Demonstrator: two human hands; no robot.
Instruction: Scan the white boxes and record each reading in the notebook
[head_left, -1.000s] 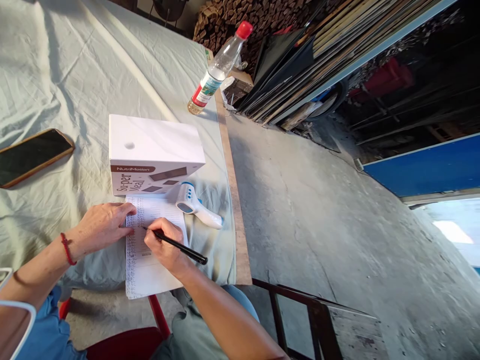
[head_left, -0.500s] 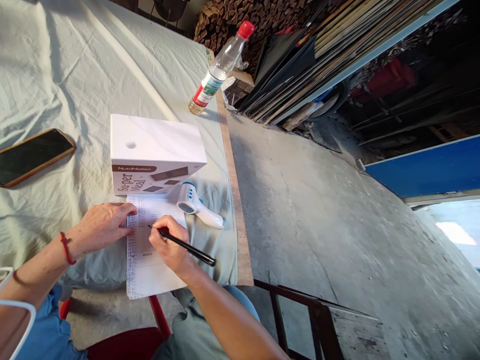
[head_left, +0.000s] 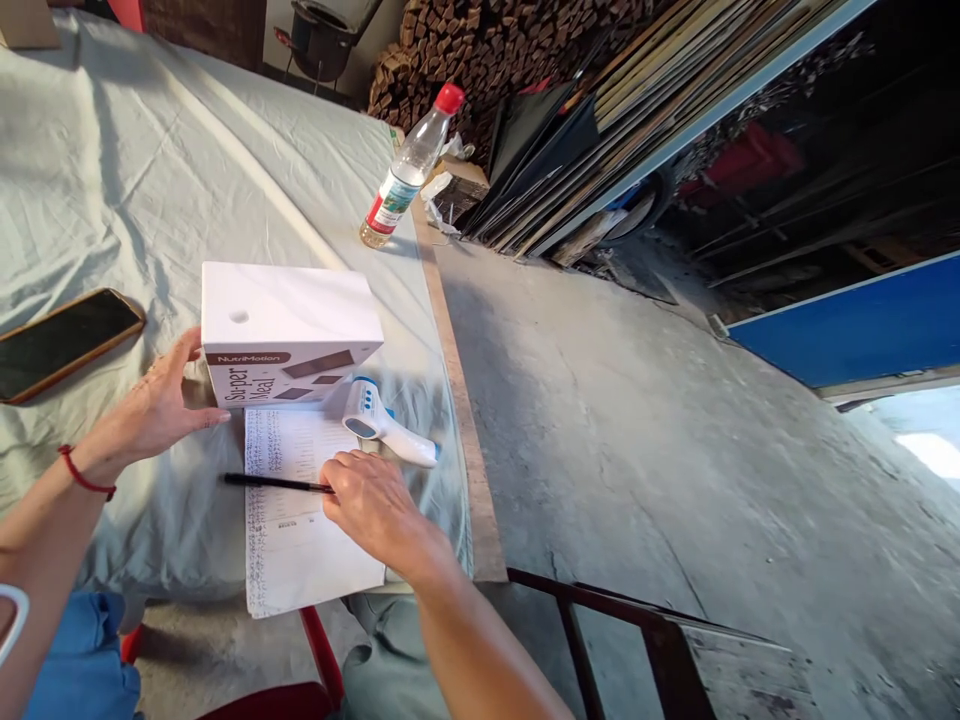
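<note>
My right hand [head_left: 375, 505] is closed on a black pen [head_left: 277, 483], which points left across the notebook [head_left: 322, 560]. The notebook page carries printed lines and has a patterned strip down its left side. At the lower left corner of a white "NutriMotion Super Meal" box [head_left: 292, 310], my left hand [head_left: 154, 410] has its thumb and fingers spread. Whether the fingers press on the box's side I cannot tell. A white and blue handheld infrared thermometer [head_left: 390, 425] lies just above my right hand, partly over the notebook's upper right.
A phone [head_left: 67, 340] lies at the left on the cloth-covered table [head_left: 135, 170]. Near the table's right edge stands a red-capped plastic bottle [head_left: 409, 170]. Stacked firewood [head_left: 480, 60] and leaning boards [head_left: 637, 110] are beyond. A dark metal frame [head_left: 585, 640] stands at lower right.
My left hand has left the notebook and moved to the box's left side. The pen has swung round in my right hand from the writing position to point left. The view has shifted slightly.
</note>
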